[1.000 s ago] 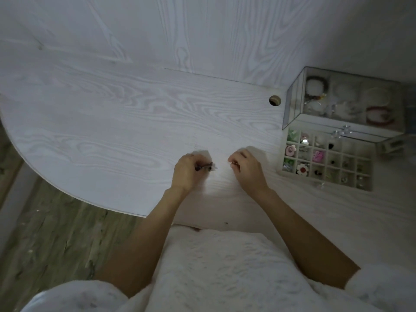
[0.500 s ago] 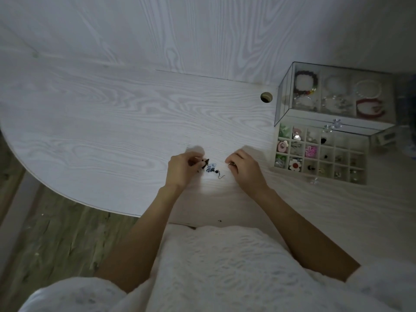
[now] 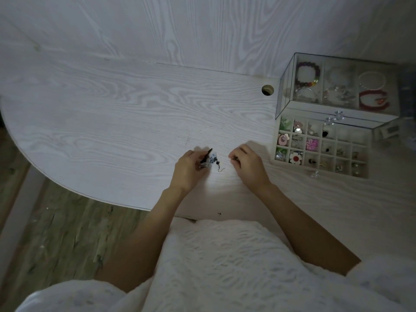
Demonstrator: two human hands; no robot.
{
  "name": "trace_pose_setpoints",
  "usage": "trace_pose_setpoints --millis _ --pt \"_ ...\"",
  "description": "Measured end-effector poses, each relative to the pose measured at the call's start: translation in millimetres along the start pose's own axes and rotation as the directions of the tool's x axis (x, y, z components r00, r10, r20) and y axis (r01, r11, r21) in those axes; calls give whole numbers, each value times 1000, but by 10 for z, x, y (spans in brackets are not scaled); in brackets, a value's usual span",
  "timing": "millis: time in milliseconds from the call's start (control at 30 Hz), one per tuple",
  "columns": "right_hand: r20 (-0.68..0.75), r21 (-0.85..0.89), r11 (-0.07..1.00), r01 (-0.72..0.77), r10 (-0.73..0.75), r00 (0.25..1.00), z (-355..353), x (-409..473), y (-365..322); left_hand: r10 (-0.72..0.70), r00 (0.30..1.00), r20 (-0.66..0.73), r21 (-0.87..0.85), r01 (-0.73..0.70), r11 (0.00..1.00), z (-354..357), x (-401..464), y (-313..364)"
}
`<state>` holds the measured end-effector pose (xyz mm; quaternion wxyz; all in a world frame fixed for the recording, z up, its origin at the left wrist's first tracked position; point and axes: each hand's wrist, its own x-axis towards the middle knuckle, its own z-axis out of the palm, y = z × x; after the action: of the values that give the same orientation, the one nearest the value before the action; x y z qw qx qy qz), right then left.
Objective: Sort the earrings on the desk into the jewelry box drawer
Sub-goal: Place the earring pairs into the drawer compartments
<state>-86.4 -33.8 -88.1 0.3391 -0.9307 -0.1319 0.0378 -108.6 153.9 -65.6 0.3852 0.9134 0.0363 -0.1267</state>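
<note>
A blue-and-white earring (image 3: 212, 159) with a dark bead and a wire hook lies on the white desk (image 3: 112, 122), pinched at its dark end by my left hand (image 3: 191, 168). My right hand (image 3: 248, 163) rests a short way to the right, fingers curled around something small and metallic; I cannot tell what it is. The glass jewelry box (image 3: 337, 86) stands at the right, its drawer (image 3: 275, 140) pulled out toward me, with earrings in several of its small compartments.
Bracelets fill the box's top compartments. A round cable hole (image 3: 267, 89) sits left of the box. A small clear piece (image 3: 315, 174) lies in front of the drawer. The desk's curved edge runs at the lower left, with wooden floor (image 3: 56, 233) below it.
My left hand has uncurled a little and the blue-and-white earring has come into view beside its fingers. My right hand has stayed in place.
</note>
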Motion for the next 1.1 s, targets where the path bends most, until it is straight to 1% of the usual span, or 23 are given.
trace_pose_setpoints --millis 333,467,567,833,933,1000,1100 --pt "11 -6 1000 3 -3 1000 -5 10 -2 76 988 132 208 -103 973 26 248 173" --pt "14 -5 1000 -2 2 1000 -6 12 -1 113 979 168 186 -144 972 61 259 211" --pt "17 -6 1000 -1 1 1000 -9 9 -2 113 980 162 173 -142 975 103 260 237" --pt "27 1 1000 -14 14 1000 -17 16 -9 101 959 265 285 -178 942 65 447 354" --pt "40 14 999 -29 28 999 -20 19 0 131 954 270 308 -214 927 77 467 366" --pt "51 20 999 -34 33 998 -17 19 1 146 958 245 342 -227 912 82 477 341" --pt "50 32 999 -35 34 998 -22 18 -3 252 952 171 378 -300 876 109 458 273"
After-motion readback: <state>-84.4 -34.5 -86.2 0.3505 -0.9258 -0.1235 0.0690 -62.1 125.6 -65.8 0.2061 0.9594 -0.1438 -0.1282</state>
